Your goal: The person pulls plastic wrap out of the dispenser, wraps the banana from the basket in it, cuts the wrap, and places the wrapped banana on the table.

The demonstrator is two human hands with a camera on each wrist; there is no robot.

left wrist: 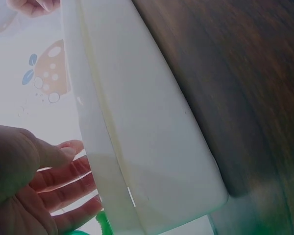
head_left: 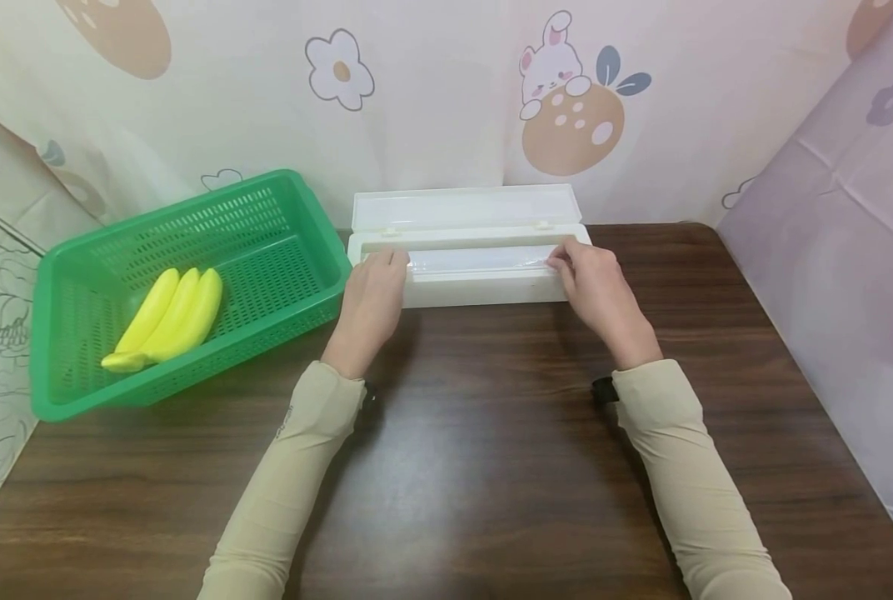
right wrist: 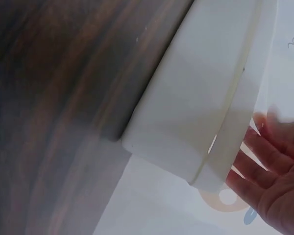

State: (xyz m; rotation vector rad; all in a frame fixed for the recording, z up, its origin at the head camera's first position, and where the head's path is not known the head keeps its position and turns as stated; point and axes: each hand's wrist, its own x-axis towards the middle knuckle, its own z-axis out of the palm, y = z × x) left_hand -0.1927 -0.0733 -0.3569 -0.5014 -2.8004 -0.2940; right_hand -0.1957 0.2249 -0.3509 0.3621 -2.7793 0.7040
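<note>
Nearest the camera, the beige left sleeve (head_left: 270, 500) and right sleeve (head_left: 705, 492) reached forward over the dark wood-grain bench (head_left: 454, 450), set well apart, apparently so that each arm could serve one end of the white film dispenser box (head_left: 484, 290). The box sat lengthwise near the patterned curtain (head_left: 431, 100), its lid (head_left: 465, 208) tipped up at the back, which left the opening free from the person's side. Inside lay the clear film (head_left: 480, 260), glossy along the slot between the hands. The right hand (head_left: 596, 283) pinched the film narrowly between thumb and forefinger at the right end; the left hand (head_left: 371, 296) seemed to pinch it likewise at the left, though the exact contact was hidden. Gripping both ends probably kept the thin sheet level and spared it from bunching. In the wrist views the remaining fingers were loosely bent behind the front wall, perhaps to stay off the film. The green plastic basket (head_left: 39, 333), holding yellow bananas (head_left: 169, 317), stood to the left, where it left the bench before the box unobstructed.
</note>
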